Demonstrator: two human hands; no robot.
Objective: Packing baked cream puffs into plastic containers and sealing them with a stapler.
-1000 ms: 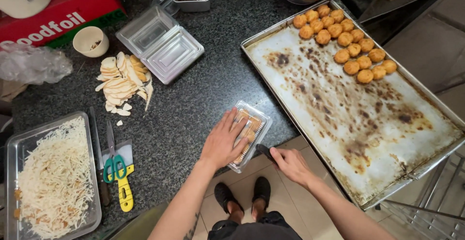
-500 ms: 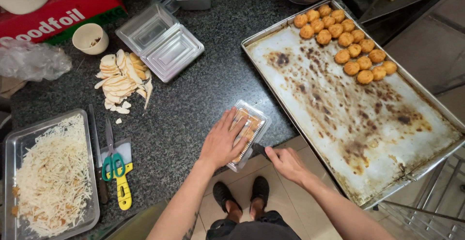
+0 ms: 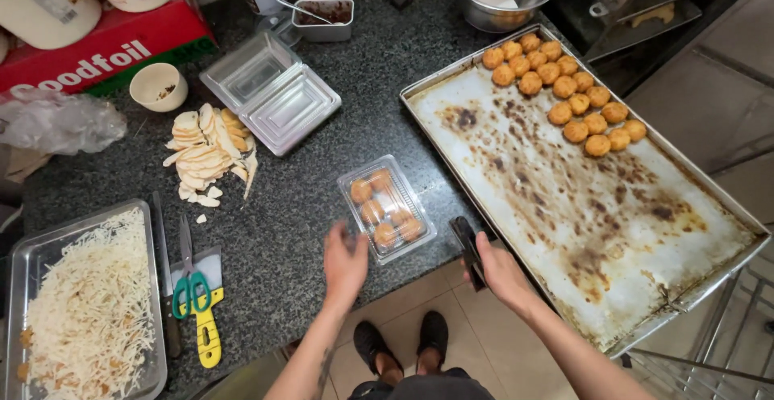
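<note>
Here, from the head camera, a closed clear box [image 3: 386, 208] of golden pastries sits on the dark bench [image 3: 322, 166]. The left hand [image 3: 344, 261] hovers beside it, fingers loose and empty. The right hand [image 3: 493, 269] grips a black tool [image 3: 467, 247] by the baking tray [image 3: 613, 231]. Packing looks done for this box; moving it aside calls for a flat, gentle hold.

Both forearms come up from the bottom edge, bare. Left hand [image 3: 345, 261] is a bit blurred, palm down, fingers loosely spread and holding nothing. Right hand [image 3: 498, 272] sits with fingers curled (around something dark, looks like).
</note>
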